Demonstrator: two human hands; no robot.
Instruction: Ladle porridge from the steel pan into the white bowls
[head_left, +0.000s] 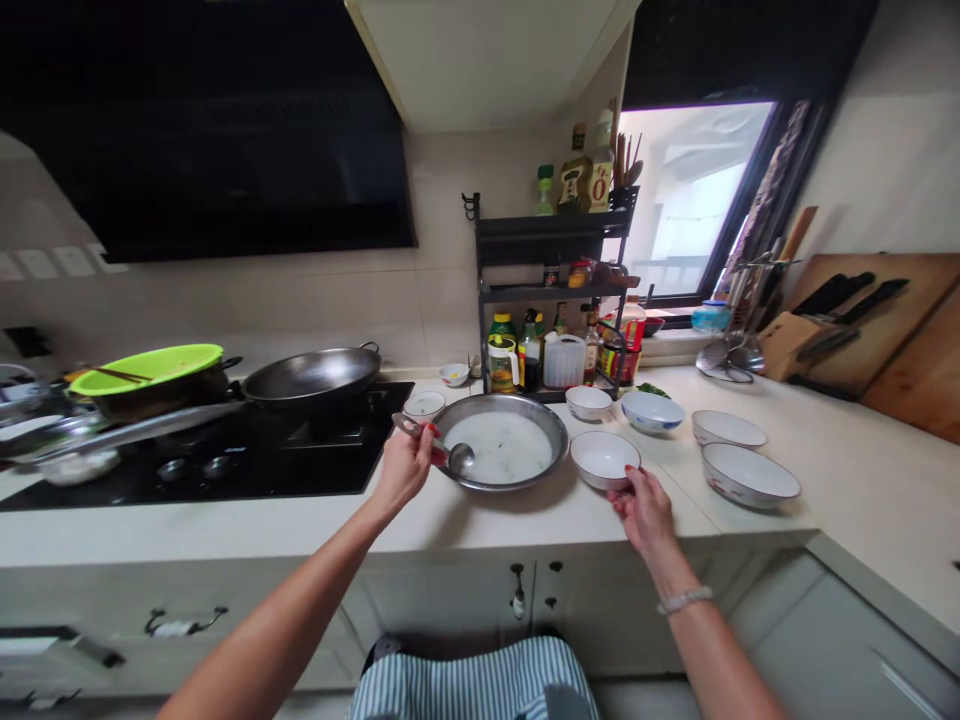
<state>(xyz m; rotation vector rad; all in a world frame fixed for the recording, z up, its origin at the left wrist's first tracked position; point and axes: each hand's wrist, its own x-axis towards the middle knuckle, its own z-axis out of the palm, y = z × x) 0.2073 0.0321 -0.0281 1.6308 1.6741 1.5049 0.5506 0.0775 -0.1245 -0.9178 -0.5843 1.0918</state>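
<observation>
My left hand [407, 462] is closed round the handle of a metal ladle [461, 458]. The ladle's bowl hangs over the left side of a wide steel basin [559, 440], which contains a whitish, soup-like liquid [502, 447] with small dark bits in it. On the right, my right hand [645, 505] grips the near right rim of a white bowl [604, 458], thumb on the edge and fingers beneath. That bowl stands beside the basin and looks empty inside. Behind the ladle handle is a small cup-like bowl [424, 404] with pale contents.
Several bowls stand nearby: a small one [589, 402], a blue-patterned one [652, 411], and two at the right [750, 475]. A wok [315, 375] and a green colander [150, 368] are on the stove [300, 470]. Behind are a condiment rack [555, 292] and a knife block [799, 345].
</observation>
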